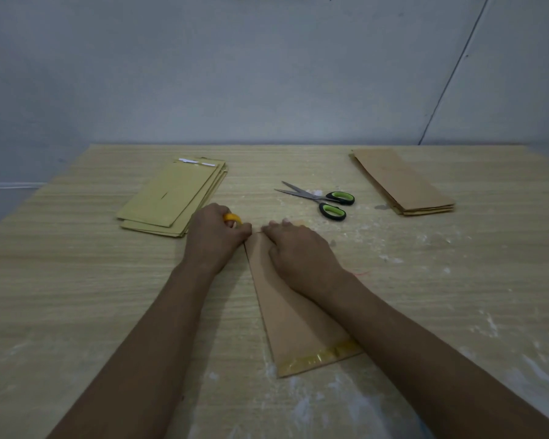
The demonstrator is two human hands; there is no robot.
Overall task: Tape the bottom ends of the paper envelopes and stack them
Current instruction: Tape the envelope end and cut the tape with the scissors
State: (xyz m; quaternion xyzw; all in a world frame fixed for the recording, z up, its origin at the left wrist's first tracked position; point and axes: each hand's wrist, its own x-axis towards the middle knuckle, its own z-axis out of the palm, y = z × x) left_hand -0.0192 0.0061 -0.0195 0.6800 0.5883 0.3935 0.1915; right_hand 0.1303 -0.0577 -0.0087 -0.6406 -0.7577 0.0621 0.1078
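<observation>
The envelope [286,299] lies near the table's [76,280] front edge, right hand [301,251] pressing flat on its far end. The left hand [214,239] grips a tape roll [232,218] (mostly hidden). If the paper slips, the tape could wrinkle or land crooked.

The scene is dim and evenly lit, with a cool grey cast on the wall [267,64] and a dull yellow tone on the tabletop [76,280]. Soft shadows lie just beside the forearms, on their inner sides. A faint sheen shows on the strip of tape [317,358] at the near end of the envelope [286,312]. Detail is soft throughout, softer near the bottom edge. The tabletop's far edge bows slightly, showing wide-angle distortion.
</observation>
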